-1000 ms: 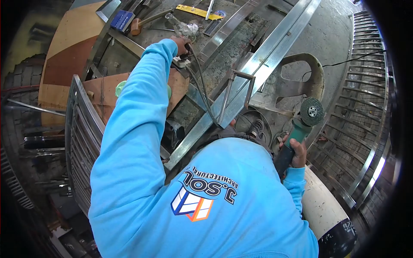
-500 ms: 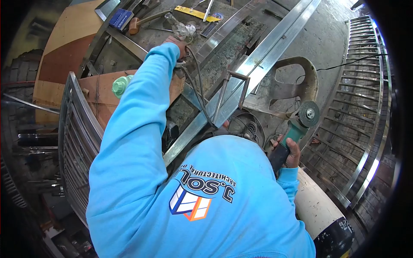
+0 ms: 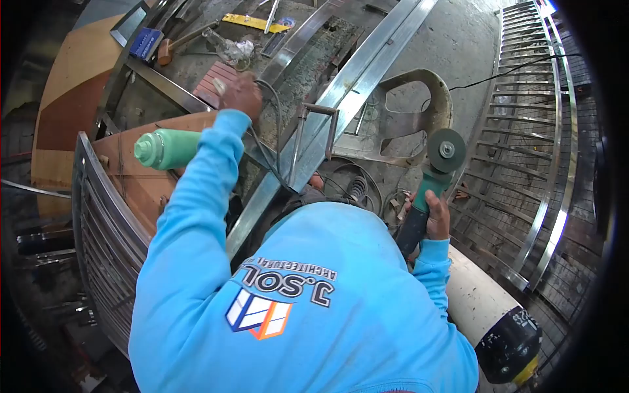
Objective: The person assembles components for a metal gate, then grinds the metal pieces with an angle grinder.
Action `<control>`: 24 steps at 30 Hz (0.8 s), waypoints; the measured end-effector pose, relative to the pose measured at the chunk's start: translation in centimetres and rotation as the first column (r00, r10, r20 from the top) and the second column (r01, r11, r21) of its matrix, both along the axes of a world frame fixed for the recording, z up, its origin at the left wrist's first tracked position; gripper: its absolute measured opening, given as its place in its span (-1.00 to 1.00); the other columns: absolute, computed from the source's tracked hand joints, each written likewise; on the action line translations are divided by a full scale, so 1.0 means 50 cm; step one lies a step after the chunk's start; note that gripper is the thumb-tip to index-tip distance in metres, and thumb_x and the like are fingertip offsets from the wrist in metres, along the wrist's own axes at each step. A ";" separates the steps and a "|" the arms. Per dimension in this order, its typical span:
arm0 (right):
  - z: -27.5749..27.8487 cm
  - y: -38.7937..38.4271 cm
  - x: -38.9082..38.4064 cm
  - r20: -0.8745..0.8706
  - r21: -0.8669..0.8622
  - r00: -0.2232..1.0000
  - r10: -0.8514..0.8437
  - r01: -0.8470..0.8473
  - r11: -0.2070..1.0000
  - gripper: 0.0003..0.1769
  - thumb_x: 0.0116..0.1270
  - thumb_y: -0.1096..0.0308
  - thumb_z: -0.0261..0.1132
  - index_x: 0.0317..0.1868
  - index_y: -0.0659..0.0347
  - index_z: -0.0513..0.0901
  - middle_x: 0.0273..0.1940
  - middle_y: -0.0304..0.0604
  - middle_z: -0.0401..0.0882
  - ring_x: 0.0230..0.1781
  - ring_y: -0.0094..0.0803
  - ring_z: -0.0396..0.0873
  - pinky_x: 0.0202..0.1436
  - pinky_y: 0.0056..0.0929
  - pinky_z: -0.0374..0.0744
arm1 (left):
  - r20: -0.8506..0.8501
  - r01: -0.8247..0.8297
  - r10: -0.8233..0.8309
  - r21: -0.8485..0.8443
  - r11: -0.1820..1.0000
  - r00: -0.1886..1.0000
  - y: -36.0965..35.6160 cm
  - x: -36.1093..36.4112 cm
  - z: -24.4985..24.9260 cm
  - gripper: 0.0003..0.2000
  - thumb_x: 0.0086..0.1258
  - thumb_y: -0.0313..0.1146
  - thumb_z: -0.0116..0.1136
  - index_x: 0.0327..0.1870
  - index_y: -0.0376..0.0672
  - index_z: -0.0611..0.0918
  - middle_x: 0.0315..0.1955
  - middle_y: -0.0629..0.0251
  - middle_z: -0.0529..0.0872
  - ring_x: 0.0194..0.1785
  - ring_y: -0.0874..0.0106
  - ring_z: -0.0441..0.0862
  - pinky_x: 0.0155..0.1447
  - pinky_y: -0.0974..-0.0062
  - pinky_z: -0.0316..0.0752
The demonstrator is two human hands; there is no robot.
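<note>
Right hand: the right hand (image 3: 436, 216) is wrapped tight around the dark rear handle of an angle grinder (image 3: 429, 187), fingers pressed together on the grip.
Angle grinder: it is held off the work, slanting up and away from the hand. Its round disc (image 3: 446, 150) faces the camera, just in front of a rusty cut-out plate (image 3: 419, 111).
Left hand: the left hand (image 3: 240, 95) is stretched far forward, its back to the camera and its fingers curled under. Whether they pinch anything cannot be told.
Cable: a grey cable (image 3: 275, 131) comes out from beside the left hand and loops down toward the body.
Between the hands: a long bright steel channel (image 3: 341, 98) runs diagonally, with a small rectangular steel frame (image 3: 318, 131) standing against it. The left hand lies on one side of it, the grinder well apart on the other.
Near the left arm: a green can (image 3: 164, 147) lies on its side on a plywood board (image 3: 131, 177), just beside the blue sleeve (image 3: 203, 196).
Beyond the left hand: a mallet (image 3: 173, 46), a blue box (image 3: 145, 42) and a yellow level (image 3: 252, 23) lie on the cluttered bench top.
Below the right hand: a white pipe (image 3: 488, 308) with a black end lies close to the body.
Surroundings: curved metal grilles stand at the left (image 3: 105, 209) and at the right (image 3: 537, 131). A grey concrete floor (image 3: 458, 39) shows beyond the channel.
</note>
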State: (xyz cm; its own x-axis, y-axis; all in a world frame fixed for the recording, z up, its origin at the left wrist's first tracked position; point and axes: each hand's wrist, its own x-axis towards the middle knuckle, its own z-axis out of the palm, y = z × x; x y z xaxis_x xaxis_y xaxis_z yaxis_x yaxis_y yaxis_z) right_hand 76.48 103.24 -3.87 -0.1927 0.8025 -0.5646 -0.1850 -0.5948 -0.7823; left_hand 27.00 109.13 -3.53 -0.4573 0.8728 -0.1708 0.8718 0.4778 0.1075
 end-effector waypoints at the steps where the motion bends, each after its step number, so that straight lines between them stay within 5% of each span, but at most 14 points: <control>1: 0.003 0.011 0.004 0.019 0.013 1.000 0.023 -0.024 1.000 -0.33 0.15 0.01 0.47 0.10 0.27 0.46 -0.23 -0.08 0.59 -0.32 -0.32 0.67 -0.25 -0.31 0.69 | 0.184 -0.043 0.034 0.047 0.998 0.982 -0.031 0.073 0.026 -0.65 0.54 -0.08 -0.04 0.13 -0.12 0.57 0.09 -0.06 0.72 0.17 -0.11 0.64 0.25 -0.01 0.51; 7: 0.020 0.097 -0.009 0.076 0.110 0.952 0.295 -0.302 0.947 -0.29 0.12 0.05 0.49 0.15 0.33 0.48 -0.20 -0.09 0.60 -0.27 -0.31 0.68 -0.18 -0.31 0.70 | 0.228 -0.054 0.114 -0.254 0.966 0.967 -0.100 0.236 -0.094 -0.57 0.52 0.06 0.02 0.10 -0.12 0.62 -0.02 -0.14 0.74 0.09 -0.17 0.66 0.22 -0.01 0.54; 11: 0.034 0.124 -0.038 0.287 0.175 0.903 0.321 -0.379 0.909 -0.31 0.07 0.07 0.51 0.12 0.34 0.54 -0.18 -0.05 0.65 -0.19 -0.30 0.68 -0.09 -0.32 0.68 | 0.290 -0.154 0.198 -0.169 0.974 0.936 -0.071 0.250 -0.116 -0.55 0.50 0.07 0.05 0.09 -0.17 0.59 -0.04 -0.17 0.73 0.08 -0.13 0.68 0.19 -0.02 0.55; 15: 0.025 0.162 -0.060 0.638 0.277 0.678 0.366 -0.645 0.712 -0.25 0.02 0.16 0.55 0.19 0.34 0.51 -0.04 -0.03 0.68 -0.08 -0.27 0.65 0.06 -0.31 0.59 | 0.283 -0.259 0.239 0.035 0.965 0.929 -0.058 0.276 -0.154 -0.55 0.46 0.04 0.09 0.11 -0.15 0.57 -0.01 -0.09 0.71 0.11 -0.06 0.65 0.18 -0.02 0.53; 16: 0.016 0.169 -0.068 0.687 0.270 0.633 0.357 -0.679 0.683 -0.23 -0.01 0.14 0.56 0.17 0.34 0.50 -0.06 0.00 0.68 -0.09 -0.22 0.65 0.05 -0.29 0.59 | 0.015 -0.216 0.218 0.214 0.952 0.976 -0.066 0.290 -0.187 -0.55 0.42 -0.01 0.16 0.19 -0.11 0.55 0.08 -0.01 0.66 0.17 -0.01 0.59 0.26 0.02 0.46; 19: 0.008 0.183 -0.099 0.805 0.259 0.497 0.325 -0.787 0.560 -0.25 -0.04 0.13 0.57 0.10 0.33 0.48 -0.09 0.11 0.67 -0.11 -0.09 0.67 0.03 -0.22 0.60 | 0.021 -0.212 0.238 0.534 0.818 0.971 -0.079 0.301 -0.233 -0.50 0.38 -0.08 0.21 0.29 -0.09 0.52 0.15 0.03 0.60 0.18 0.00 0.53 0.32 0.03 0.38; 23: 0.003 0.196 -0.142 0.871 0.170 0.346 0.349 -0.878 0.448 -0.29 -0.04 0.14 0.57 0.03 0.33 0.45 -0.15 0.17 0.68 -0.13 0.06 0.69 -0.02 -0.12 0.61 | 0.309 -0.219 0.055 0.527 0.821 0.950 -0.079 0.275 -0.260 -0.36 0.40 -0.17 0.17 0.53 0.10 0.34 0.37 0.12 0.50 0.40 0.09 0.45 0.46 0.05 0.33; 24: 0.005 0.198 -0.153 0.891 0.140 0.301 0.339 -0.894 0.425 -0.29 -0.04 0.14 0.57 0.02 0.33 0.44 -0.16 0.18 0.68 -0.14 0.10 0.70 -0.03 -0.10 0.61 | 0.335 -0.227 0.100 0.364 0.904 0.937 -0.082 0.277 -0.221 -0.36 0.45 -0.16 0.09 0.58 0.21 0.27 0.47 0.20 0.42 0.47 0.16 0.40 0.52 0.10 0.30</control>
